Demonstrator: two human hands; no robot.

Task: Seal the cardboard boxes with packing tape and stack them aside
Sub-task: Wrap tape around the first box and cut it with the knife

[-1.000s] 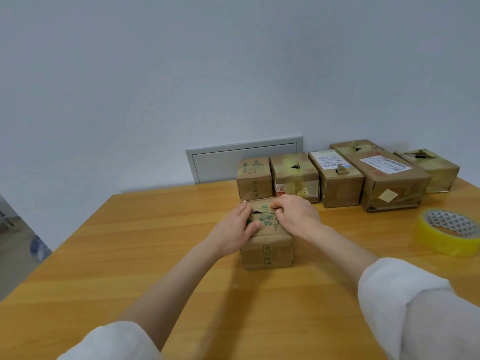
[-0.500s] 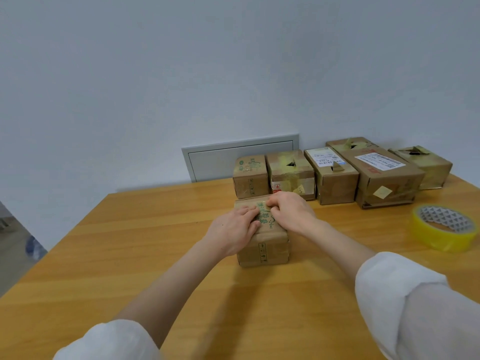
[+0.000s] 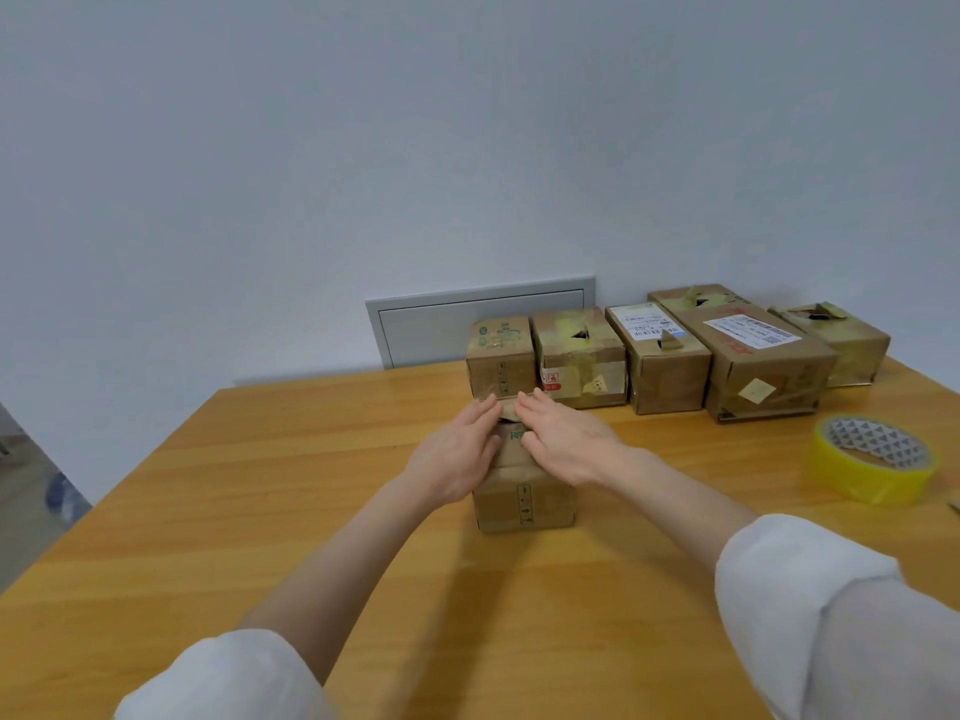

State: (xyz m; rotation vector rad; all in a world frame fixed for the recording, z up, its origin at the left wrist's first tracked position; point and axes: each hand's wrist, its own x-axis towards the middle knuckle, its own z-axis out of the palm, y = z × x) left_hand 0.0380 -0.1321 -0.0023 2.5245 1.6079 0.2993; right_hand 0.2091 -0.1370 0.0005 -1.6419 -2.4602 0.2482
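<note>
Your box (image 3: pixel 522 504) sits mid-table (image 3: pixel 260 485), directly under both hands, with its long axis running near-to-far. Left hand (image 3: pixel 457 459) lies flat on the left half of the top, right hand (image 3: pixel 566 441) flat on the right half. Fingers are straight and point far, tips close together over the far end of the lid. Neither hand grips anything; both just press down on the flaps. Can't tell if the seam is taped, since the hands cover it.

Tape roll (image 3: pixel 872 465) lies flat to the right, well apart from the box. Your right hand is nearer, so I'd reach with that one and hold the flaps down with the left.

Row of boxes (image 3: pixel 670 366) stands along the far edge, just beyond your fingertips.
</note>
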